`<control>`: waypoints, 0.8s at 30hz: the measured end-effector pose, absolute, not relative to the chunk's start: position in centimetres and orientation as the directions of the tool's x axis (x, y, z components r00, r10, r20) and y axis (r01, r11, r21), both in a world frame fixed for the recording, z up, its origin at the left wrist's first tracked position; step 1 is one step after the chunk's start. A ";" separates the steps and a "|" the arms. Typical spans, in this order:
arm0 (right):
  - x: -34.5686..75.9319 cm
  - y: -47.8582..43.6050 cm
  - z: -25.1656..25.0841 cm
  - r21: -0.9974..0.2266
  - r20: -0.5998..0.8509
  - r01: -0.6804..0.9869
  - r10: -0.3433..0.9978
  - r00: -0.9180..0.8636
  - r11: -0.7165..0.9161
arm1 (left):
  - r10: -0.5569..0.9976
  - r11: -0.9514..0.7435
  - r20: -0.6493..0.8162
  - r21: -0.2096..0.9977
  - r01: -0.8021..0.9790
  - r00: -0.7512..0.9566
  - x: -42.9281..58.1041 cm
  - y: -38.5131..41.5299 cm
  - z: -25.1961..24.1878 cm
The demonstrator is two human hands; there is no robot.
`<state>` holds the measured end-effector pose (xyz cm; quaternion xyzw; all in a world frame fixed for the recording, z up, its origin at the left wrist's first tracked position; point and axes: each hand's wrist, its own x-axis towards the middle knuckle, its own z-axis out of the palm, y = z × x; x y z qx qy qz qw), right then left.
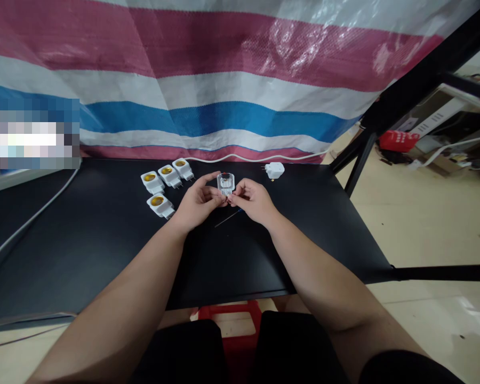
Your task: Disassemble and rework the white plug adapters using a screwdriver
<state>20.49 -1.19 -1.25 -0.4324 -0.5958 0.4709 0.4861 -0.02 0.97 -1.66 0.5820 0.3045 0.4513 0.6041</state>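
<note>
My left hand [200, 200] grips a small white plug-in housing [225, 182], with its thumb at the lower edge and its index finger stretched along the far side. The housing is tilted up and its hollow inside shows, with small parts I cannot make out. My right hand [255, 200] is closed, thumb and fingertips pinched at the housing's lower right edge; anything tiny between them is hidden. Just below the hands a thin screwdriver [228, 218] lies on the black table, its blue handle end partly under my right hand.
Several white plug-in units with round yellow faces [157, 201] lie left of my hands. Another white plug unit [274, 170] lies at the back right. A white cable [240, 156] runs along the back edge, before a striped plastic sheet [224, 117]. A black metal frame [360, 154] stands at the right.
</note>
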 end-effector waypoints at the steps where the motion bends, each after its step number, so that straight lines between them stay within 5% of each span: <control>1: 20.5 -1.2 -1.2 -0.982 0.173 0.051 0.972 -0.155 0.183 | 0.901 -0.082 0.153 0.979 -0.187 0.406 0.0 0.9 -1.6; 24: 20.3 -1.6 -1.1 -0.984 0.164 0.040 0.970 -0.179 0.174 | 0.902 -0.099 0.160 0.981 -0.169 0.402 -0.2 0.8 -1.2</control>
